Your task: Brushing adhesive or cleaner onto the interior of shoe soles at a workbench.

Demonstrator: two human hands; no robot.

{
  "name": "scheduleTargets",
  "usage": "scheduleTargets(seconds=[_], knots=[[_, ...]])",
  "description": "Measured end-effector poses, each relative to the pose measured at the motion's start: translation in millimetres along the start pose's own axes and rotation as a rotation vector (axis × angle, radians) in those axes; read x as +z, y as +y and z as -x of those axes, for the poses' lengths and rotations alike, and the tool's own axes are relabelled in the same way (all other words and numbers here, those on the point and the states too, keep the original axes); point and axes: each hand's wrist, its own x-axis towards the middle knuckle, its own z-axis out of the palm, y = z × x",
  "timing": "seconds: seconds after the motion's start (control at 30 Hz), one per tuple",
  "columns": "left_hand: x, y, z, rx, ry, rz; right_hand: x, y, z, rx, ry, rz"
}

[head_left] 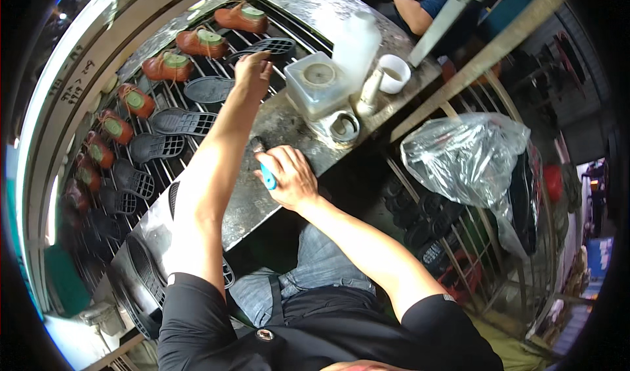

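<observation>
My left hand [251, 75] reaches out over the metal rack [172, 167], beside a dark shoe sole [279, 44] with a lattice heel; its fingers are apart, with nothing visible between them. Whether it touches the sole I cannot tell. My right hand [291, 176] is closed round the blue handle of a brush [269, 176], low over the worn metal bench [244, 215]. The brush's dark tip [256, 144] points away from me onto the bench top. Another dark sole [209, 89] lies on the rack just left of my left wrist.
Brown laced shoe uppers [201, 43] line the rack's far side, with several soles before them. Beyond my right hand stand a clear square container [317, 85], a white jug [357, 46], a tape roll [394, 74] and an open can [342, 128]. Clear plastic [466, 157] covers a cart at right.
</observation>
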Motion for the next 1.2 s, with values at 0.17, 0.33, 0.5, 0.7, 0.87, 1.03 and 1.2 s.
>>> scheduleTargets(seconds=[0.17,0.33,0.5,0.7,0.87,1.03,1.2], knots=[[27,-27,7,0.018,0.046,-0.085,-6,8,3,0.021,-0.004,0.036],[-95,39,-53,0.287,-0.526,-0.764,8,-38,-16,-0.104,-0.026,-0.072],[-29,12,85,-0.005,-0.442,-0.262,-5,4,-1,0.021,-0.008,0.062],[-119,106,226,0.25,-0.286,-0.886,2,-1,1,-0.025,0.053,0.01],[-212,152,341,0.598,-0.012,-1.477,-6,7,7,-0.054,0.102,0.045],[-370,176,435,0.544,0.323,-1.967,16,-3,4,-0.088,0.197,0.005],[-315,147,489,0.807,0.277,-2.439,15,6,4,-0.048,0.169,0.022]])
